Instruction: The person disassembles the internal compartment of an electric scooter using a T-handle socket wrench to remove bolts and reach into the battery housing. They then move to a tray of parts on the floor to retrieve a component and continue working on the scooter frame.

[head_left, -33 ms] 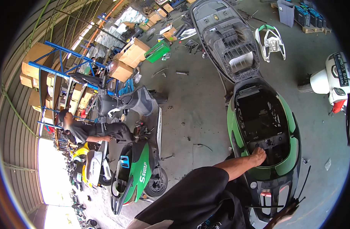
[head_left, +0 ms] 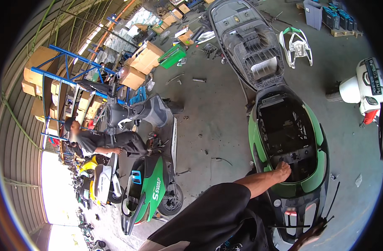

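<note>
In front of me stands a green and black scooter (head_left: pixel 253 138) with its seat (head_left: pixel 245 33) tipped up. My left hand (head_left: pixel 283 171) reaches over the near rim of the open under-seat compartment (head_left: pixel 283 113). Its fingers are closed and point down; what they hold, if anything, is hidden. My right hand (head_left: pixel 310 236) is low at the bottom edge, beside the scooter's black rear rack (head_left: pixel 289 226). That hand is dark and partly cut off, so its fingers are unclear. A thin black rod (head_left: pixel 334 198) shows just beyond it.
At the left, a person (head_left: pixel 91 142) sits by another green scooter (head_left: pixel 151 188). A white scooter (head_left: pixel 352 90) stands at the right. A white and green frame part (head_left: pixel 298 48) lies on the floor near the raised seat. Boxes (head_left: pixel 145 58) and a green crate (head_left: pixel 171 56) lie farther back.
</note>
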Demonstrator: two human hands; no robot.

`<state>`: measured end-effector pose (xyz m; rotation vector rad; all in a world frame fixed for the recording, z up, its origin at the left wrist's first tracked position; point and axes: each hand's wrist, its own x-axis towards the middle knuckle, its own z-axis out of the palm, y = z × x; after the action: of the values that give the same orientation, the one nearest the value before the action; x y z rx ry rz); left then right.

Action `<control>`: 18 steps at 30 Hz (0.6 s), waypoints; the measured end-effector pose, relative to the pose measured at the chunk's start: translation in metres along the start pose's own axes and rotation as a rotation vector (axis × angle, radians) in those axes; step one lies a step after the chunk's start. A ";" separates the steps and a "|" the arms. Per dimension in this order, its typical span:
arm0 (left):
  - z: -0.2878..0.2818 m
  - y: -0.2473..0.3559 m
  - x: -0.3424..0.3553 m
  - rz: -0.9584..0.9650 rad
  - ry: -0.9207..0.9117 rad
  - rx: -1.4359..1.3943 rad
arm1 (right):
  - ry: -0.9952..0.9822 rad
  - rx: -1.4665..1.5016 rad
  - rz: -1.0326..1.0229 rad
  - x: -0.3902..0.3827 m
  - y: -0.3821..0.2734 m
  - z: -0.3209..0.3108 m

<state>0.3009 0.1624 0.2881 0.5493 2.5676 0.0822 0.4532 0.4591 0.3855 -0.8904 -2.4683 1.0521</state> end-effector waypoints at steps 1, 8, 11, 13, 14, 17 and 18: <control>0.002 -0.001 0.000 -0.004 0.000 -0.002 | -0.003 0.000 -0.002 0.000 0.002 0.001; 0.010 0.004 0.000 -0.044 0.078 0.036 | -0.003 0.012 -0.017 0.001 0.007 0.003; 0.008 0.003 0.002 -0.014 0.088 0.023 | 0.020 0.030 0.021 -0.001 -0.006 0.000; 0.014 0.004 0.007 0.009 0.031 -0.012 | 0.036 0.014 0.056 -0.002 -0.012 0.000; 0.029 -0.002 0.006 0.013 0.153 -0.065 | 0.025 0.067 0.038 -0.004 -0.014 0.003; 0.026 -0.007 0.006 0.026 0.131 -0.171 | -0.008 0.062 -0.016 -0.005 -0.023 -0.002; 0.027 0.000 0.015 -0.003 0.074 -0.175 | 0.027 0.127 0.020 -0.005 -0.016 -0.002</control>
<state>0.3024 0.1667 0.2579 0.4842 2.5996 0.3284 0.4515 0.4484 0.3980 -0.8859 -2.3462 1.1808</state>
